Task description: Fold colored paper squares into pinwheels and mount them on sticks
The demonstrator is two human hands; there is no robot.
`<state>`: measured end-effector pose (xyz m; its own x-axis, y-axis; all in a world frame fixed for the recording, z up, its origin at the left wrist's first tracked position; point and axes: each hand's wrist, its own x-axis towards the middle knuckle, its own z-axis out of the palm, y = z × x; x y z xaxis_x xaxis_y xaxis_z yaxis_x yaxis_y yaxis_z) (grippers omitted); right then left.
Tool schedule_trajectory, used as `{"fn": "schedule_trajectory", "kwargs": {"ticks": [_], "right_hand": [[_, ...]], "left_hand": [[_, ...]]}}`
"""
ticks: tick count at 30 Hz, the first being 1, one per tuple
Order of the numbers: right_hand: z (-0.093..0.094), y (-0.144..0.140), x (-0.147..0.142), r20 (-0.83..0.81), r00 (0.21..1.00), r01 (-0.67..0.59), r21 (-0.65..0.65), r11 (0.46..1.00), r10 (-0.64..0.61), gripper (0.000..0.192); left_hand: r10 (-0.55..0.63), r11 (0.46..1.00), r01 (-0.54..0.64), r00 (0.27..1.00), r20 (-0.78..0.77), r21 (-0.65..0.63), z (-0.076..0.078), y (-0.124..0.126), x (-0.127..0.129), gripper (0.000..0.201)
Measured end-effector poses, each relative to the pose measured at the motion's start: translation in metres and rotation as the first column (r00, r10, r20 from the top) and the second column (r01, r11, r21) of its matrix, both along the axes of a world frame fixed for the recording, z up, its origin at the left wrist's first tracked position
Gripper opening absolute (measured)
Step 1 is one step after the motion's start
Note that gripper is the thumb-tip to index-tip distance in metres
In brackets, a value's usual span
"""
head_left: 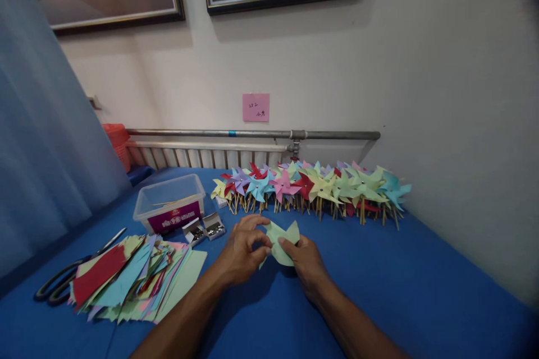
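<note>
A pale green paper pinwheel (281, 252), partly folded, is between my two hands above the blue cloth. My right hand (309, 263) grips its right side, with the thumb pressed on the paper near its middle. My left hand (244, 249) is closed in a pinch at the pinwheel's left edge, thumb and forefinger tips together. Whether a small part sits between those tips is hidden. Left of my left hand stand two small open boxes of shiny metal pins, one box (214, 226) nearer the hand and the other box (194, 232) beside it.
Finished pinwheels (322, 185) on sticks lie massed along the back. A clear plastic tub (168, 190) with thin sticks stands at the back left. Nearer are a pile of coloured paper (135, 280) and black-handled scissors (63, 280). Behind runs a metal pipe (252, 134) along the wall.
</note>
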<state>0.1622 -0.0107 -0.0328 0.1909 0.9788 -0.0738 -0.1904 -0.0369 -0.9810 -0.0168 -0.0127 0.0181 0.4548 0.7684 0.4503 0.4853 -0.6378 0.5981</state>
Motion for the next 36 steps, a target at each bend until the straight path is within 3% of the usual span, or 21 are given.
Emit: {"fn": "schedule_trajectory", "kwargs": {"ticks": [6,10,20,25,36], "right_hand": [[-0.002,-0.001,-0.001,-0.026,1.0,0.01,-0.004,1.0,-0.01,0.035],[0.0,-0.003,0.0,-0.036,0.999,0.016,-0.002,1.0,-0.016,0.036],[0.003,-0.006,-0.01,0.136,0.991,-0.008,0.101,0.995,-0.006,0.027],[0.006,-0.008,-0.014,0.134,0.991,-0.035,0.086,0.996,0.023,0.023],[0.001,-0.013,-0.017,-0.107,0.978,-0.175,0.032,0.984,0.178,0.041]], "left_hand": [[-0.027,0.999,0.027,0.999,-0.02,-0.032,-0.001,-0.001,-0.002,0.023],[-0.017,1.0,0.017,1.0,-0.018,-0.026,-0.004,0.0,-0.001,0.017],[0.291,0.953,-0.296,0.954,0.071,0.061,-0.018,-0.01,0.023,0.011],[0.342,0.935,-0.345,0.939,0.048,0.088,-0.018,-0.009,0.022,0.013],[0.344,0.939,-0.344,0.938,-0.049,0.011,-0.01,-0.006,0.016,0.014]]}}
